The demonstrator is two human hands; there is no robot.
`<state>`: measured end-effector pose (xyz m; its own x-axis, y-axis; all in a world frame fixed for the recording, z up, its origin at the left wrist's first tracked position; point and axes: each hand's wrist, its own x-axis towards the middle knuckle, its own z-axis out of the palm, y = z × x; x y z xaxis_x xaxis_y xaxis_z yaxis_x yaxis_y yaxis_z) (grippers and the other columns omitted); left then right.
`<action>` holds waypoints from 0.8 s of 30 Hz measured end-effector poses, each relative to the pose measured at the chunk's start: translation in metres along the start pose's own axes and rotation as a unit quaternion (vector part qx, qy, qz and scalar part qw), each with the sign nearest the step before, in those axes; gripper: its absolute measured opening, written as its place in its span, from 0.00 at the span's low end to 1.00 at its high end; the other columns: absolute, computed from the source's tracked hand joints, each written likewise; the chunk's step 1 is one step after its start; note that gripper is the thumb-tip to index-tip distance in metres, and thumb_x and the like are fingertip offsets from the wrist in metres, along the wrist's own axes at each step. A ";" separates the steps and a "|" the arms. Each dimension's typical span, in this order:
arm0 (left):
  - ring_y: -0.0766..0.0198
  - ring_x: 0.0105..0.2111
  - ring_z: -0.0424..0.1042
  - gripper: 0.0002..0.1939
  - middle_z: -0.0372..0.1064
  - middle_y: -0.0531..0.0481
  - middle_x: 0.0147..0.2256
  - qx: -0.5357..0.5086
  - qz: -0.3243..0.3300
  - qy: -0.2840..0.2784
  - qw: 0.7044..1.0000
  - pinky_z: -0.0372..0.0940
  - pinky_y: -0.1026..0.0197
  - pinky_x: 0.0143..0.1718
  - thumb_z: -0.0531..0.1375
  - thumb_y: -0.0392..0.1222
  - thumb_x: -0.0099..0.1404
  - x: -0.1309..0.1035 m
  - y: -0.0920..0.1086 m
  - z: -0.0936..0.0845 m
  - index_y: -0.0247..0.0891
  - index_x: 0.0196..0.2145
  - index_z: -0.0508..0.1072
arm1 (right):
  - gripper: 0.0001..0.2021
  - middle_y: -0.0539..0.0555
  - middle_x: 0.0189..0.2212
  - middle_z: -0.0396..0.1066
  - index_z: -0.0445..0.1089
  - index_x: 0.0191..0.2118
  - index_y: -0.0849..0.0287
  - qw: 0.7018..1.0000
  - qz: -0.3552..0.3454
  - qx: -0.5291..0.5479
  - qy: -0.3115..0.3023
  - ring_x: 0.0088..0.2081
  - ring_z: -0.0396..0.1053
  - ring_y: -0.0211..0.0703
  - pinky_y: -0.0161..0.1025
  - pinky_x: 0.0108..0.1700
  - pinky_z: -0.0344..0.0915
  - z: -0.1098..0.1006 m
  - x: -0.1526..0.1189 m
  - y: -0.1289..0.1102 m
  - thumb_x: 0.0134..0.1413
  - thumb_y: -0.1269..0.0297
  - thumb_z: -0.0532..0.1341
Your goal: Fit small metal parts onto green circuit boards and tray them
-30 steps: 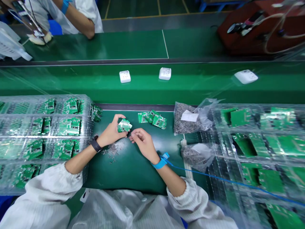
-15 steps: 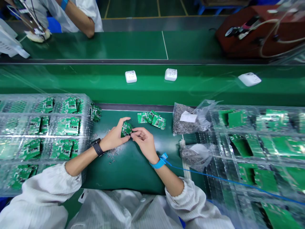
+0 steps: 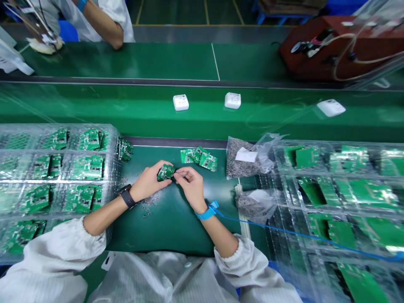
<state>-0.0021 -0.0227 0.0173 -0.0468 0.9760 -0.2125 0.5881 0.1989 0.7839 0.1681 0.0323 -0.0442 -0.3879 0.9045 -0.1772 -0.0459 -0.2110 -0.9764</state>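
Note:
My left hand (image 3: 150, 182) grips a small green circuit board (image 3: 166, 172) between thumb and fingers, its component side up. At the board's right edge, my right hand (image 3: 191, 185) is closed, thumb and fingertips pinched together; whatever is between them is too small to make out. Behind my hands lie several loose green boards (image 3: 199, 157), overlapping on the dark green mat (image 3: 179, 227). Small metal parts (image 3: 148, 203) are scattered beside and beneath my left wrist.
Clear compartment trays (image 3: 109, 168) of boards stand at left, more trays (image 3: 284, 214) at right. Two bags of small parts (image 3: 241, 166) lie right of the mat. White square pieces (image 3: 181, 102) sit on the green strip beyond. A co-worker's arm (image 3: 102, 25) shows at top left.
The board in my left hand has turned and tipped flatter. My right hand stays at its edge. The white pieces on the green strip have shifted to the right relative to the mat.

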 end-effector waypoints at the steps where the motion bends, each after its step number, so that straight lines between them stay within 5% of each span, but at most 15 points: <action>1: 0.58 0.37 0.75 0.20 0.76 0.53 0.44 0.003 0.003 -0.001 1.000 0.66 0.60 0.40 0.64 0.45 0.64 0.000 0.000 0.000 0.45 0.54 0.70 | 0.12 0.50 0.28 0.75 0.73 0.35 0.55 1.000 -0.001 -0.003 0.008 0.30 0.72 0.41 0.39 0.33 0.70 0.000 0.000 0.000 0.51 0.54 0.70; 12: 0.61 0.25 0.67 0.23 0.65 0.57 0.26 0.023 0.020 -0.015 0.999 0.57 0.61 0.29 0.60 0.43 0.67 -0.003 0.002 0.004 0.46 0.59 0.68 | 0.13 0.47 0.27 0.66 0.65 0.32 0.54 0.998 -0.013 0.001 0.063 0.27 0.65 0.38 0.36 0.32 0.65 0.005 0.000 0.002 0.52 0.56 0.69; 24: 0.64 0.23 0.60 0.23 0.59 0.59 0.24 0.004 0.063 -0.047 0.997 0.52 0.62 0.27 0.56 0.43 0.70 -0.004 0.000 0.000 0.43 0.61 0.66 | 0.13 0.47 0.28 0.67 0.67 0.32 0.56 0.997 -0.006 0.042 0.068 0.30 0.66 0.38 0.37 0.36 0.65 0.008 -0.001 0.006 0.50 0.56 0.70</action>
<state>-0.0019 -0.0262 0.0178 0.1033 0.9804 -0.1675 0.5908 0.0750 0.8034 0.1609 0.0268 -0.0492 -0.2589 0.9480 -0.1853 -0.1287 -0.2240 -0.9661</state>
